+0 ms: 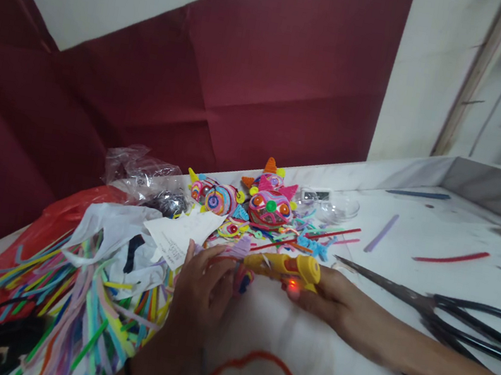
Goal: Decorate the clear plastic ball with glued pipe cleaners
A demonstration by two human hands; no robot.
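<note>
My right hand (326, 296) is closed round a yellow glue gun (278, 264) with a small red light glowing near its handle. The gun's front end points left, toward my left hand (204, 279). Those fingers are curled round a small craft piece (243, 279) with blue, red and purple parts, mostly hidden by the hand. Whether the gun's tip touches the piece I cannot tell. An orange pipe cleaner (258, 356) curves across the table below the hands. Just beyond them sit several decorated craft animals, among them a pink one (271, 207) with orange eyes and a striped one (220, 198).
Bunched pipe cleaners (85, 313) spill from bags at left, beside a red plastic bag (52, 225). A white paper slip (182, 234) lies behind my left hand. Large black-handled scissors (423, 303) lie right. Loose strips, including a red pipe cleaner (451, 257), lie farther back.
</note>
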